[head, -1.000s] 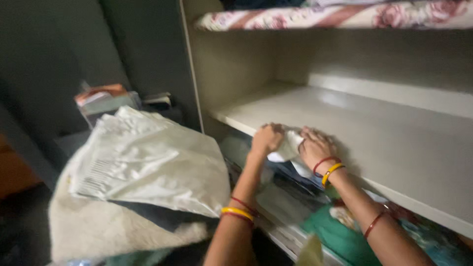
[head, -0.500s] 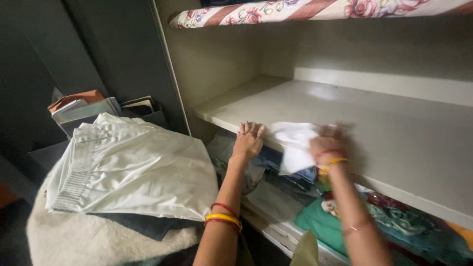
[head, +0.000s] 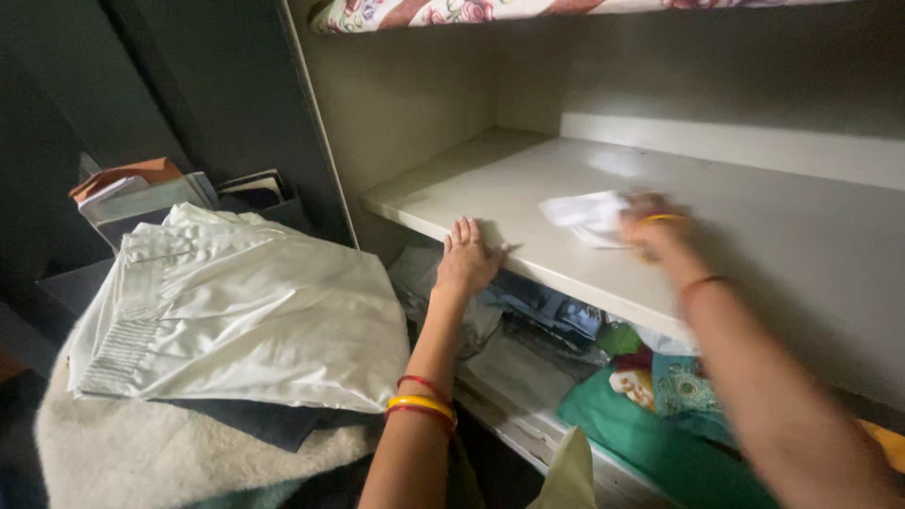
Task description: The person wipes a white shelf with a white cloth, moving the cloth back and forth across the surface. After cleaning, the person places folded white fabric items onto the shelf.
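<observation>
Head view, centre of frame: right hand (head: 650, 229) is blurred, pressed down on a white cloth (head: 589, 215) that lies on the pale shelf (head: 754, 245). Fingers look closed over the cloth's right edge, but w/ the blur I can't tell how tight. Left hand (head: 467, 259) lies flat w/ fingers together and stretched out on the shelf's front lip, holding nothing — it reads as a brace.

To wipe well, I'd judge: keep the cloth bunched under the palm, press evenly, work from the back wall toward the front edge, and keep the left hand planted so the body stays steady. The shelf's far left corner is well apart from the cloth; it needs a longer reach.

Containers: the wiped shelf bears only the cloth and the hands. The compartment below, lower right, is packed w/ folded clothes (head: 660, 415) — green, teal, dark blue, some red. Top of frame: a flowered fabric (head: 452, 11) on the upper shelf. Left of frame, outside the cupboard: a cream garment (head: 245, 311) lies on a pile, w/ a box of papers (head: 156, 193) behind it.
</observation>
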